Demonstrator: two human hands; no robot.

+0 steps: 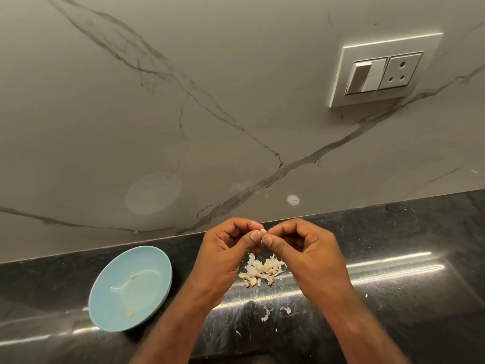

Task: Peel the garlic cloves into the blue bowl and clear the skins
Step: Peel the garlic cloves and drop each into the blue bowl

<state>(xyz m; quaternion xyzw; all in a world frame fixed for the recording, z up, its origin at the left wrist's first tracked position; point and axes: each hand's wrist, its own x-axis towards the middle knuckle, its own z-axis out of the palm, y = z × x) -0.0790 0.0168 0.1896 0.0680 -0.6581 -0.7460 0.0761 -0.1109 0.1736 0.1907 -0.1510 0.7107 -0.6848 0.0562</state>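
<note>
My left hand [225,253] and my right hand [304,253] meet above the black counter, and both pinch one small garlic clove [262,231] between thumbs and fingertips. Below them lies a heap of garlic cloves and pale skins [261,269]. A few loose skin scraps [275,312] lie nearer to me. The blue bowl [105,311] stands on the counter to the left of my left forearm, with two small peeled cloves inside, one [133,277] near its middle and one [129,314] near its front.
The black stone counter [393,285] runs across the lower view and meets a grey marble-pattern wall [183,127]. A white switch and socket plate [383,69] sits high on the wall at the right.
</note>
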